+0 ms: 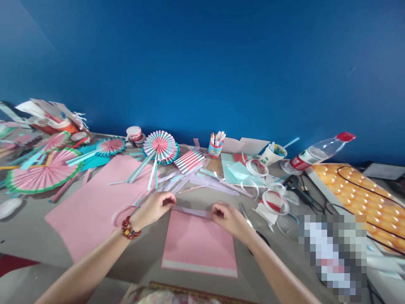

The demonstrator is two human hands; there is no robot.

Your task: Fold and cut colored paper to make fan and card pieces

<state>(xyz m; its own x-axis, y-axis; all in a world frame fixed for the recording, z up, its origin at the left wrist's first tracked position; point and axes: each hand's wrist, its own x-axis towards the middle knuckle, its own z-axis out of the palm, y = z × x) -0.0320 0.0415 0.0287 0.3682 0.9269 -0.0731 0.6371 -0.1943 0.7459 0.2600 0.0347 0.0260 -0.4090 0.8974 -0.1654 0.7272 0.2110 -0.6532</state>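
Note:
A pink sheet of paper [201,238] lies flat on the table in front of me, with a whitish strip [199,267] along its near edge. At its far edge runs a pale lilac strip [193,212]. My left hand [158,207] pinches the strip's left end, and a red bead bracelet [129,229] circles that wrist. The right end is between the closed fingers of my right hand [228,216]. Whether the strip is separate or a folded edge, I cannot tell. Scissors [246,214] lie beside my right hand, partly hidden by the forearm.
A larger pink sheet [95,202] covers the table to the left. Pleated paper fans [159,145] and paper strips [202,183] lie behind. To the right are tape rolls [274,202], a paper cup [270,154], a bottle [318,155] and cables. A blue wall [202,63] closes the back.

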